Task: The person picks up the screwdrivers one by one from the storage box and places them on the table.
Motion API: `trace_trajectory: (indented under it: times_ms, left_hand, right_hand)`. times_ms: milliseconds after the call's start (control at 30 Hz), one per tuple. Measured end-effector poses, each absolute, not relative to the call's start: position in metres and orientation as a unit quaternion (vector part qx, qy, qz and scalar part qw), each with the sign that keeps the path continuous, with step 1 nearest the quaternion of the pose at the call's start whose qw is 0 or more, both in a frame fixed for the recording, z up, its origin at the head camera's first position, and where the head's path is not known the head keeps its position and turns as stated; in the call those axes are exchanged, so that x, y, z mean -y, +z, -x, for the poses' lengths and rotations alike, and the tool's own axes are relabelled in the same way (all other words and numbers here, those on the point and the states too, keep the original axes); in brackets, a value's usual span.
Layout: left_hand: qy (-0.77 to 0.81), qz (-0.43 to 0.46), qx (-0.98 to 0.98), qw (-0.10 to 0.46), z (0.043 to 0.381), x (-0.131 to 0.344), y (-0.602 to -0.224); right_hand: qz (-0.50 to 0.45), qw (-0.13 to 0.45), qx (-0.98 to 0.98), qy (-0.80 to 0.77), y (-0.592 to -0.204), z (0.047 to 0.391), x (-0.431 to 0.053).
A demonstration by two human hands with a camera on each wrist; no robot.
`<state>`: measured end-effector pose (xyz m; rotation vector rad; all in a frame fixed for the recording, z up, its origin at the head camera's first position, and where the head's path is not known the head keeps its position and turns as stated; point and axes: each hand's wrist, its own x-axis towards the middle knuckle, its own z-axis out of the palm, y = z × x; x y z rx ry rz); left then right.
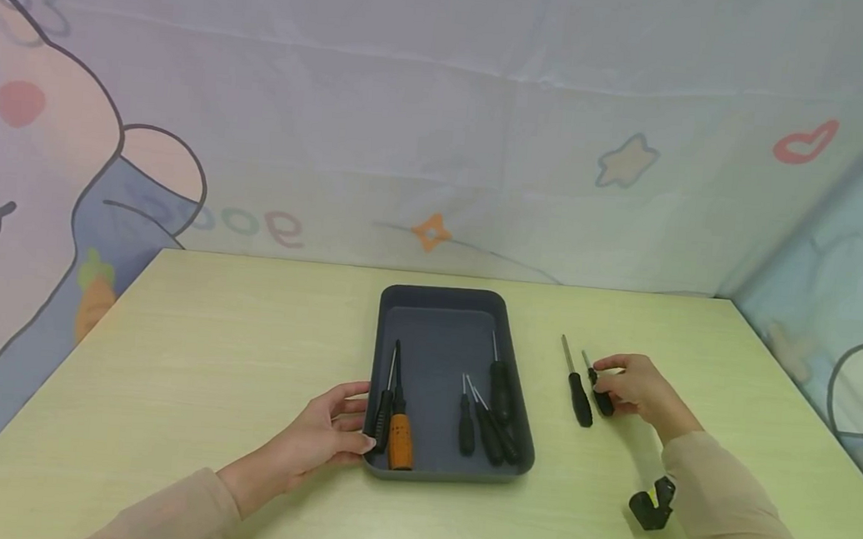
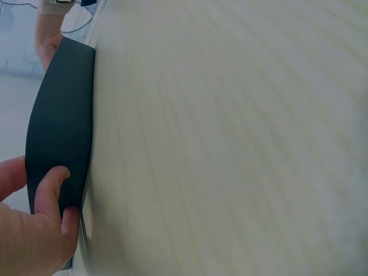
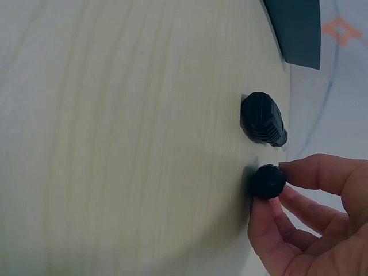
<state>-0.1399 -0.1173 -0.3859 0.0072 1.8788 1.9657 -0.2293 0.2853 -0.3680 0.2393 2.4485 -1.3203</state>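
Observation:
A dark grey tray (image 1: 434, 387) lies on the table with several screwdrivers in it. My left hand (image 1: 326, 429) holds the tray's near-left side; in the left wrist view its fingers (image 2: 52, 190) press on the outer wall (image 2: 63, 109). To the right of the tray, my right hand (image 1: 637, 388) pinches the handle of a small black screwdriver (image 1: 603, 398). Its round handle end (image 3: 268, 181) sits between thumb and fingers in the right wrist view, close to the tabletop. Just left of it lies another black-handled screwdriver (image 1: 580, 399), untouched.
Inside the tray, an orange-handled screwdriver (image 1: 400, 443) and a black one (image 1: 383, 421) lie at the left; several black ones (image 1: 500, 391) lie at the right. A small black object (image 1: 653, 504) with a notch is on the table by the right forearm. A printed cloth (image 1: 442, 120) hangs behind.

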Motion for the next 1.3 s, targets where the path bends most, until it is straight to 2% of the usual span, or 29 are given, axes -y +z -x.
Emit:
trace_trajectory:
  times_ms: [867,1300]
  left_hand:
    - [0.711,-0.005,-0.671,0.211,0.141,0.117,-0.387]
    - [0.709,-0.011,-0.673,0.210,0.140,0.117,-0.385]
  right_hand:
    - [-0.092,0.176,-0.867,-0.456,-0.366,0.228,-0.286]
    - [-0.072,0.180,-0.864,-0.465,-0.352,0.229,-0.286]
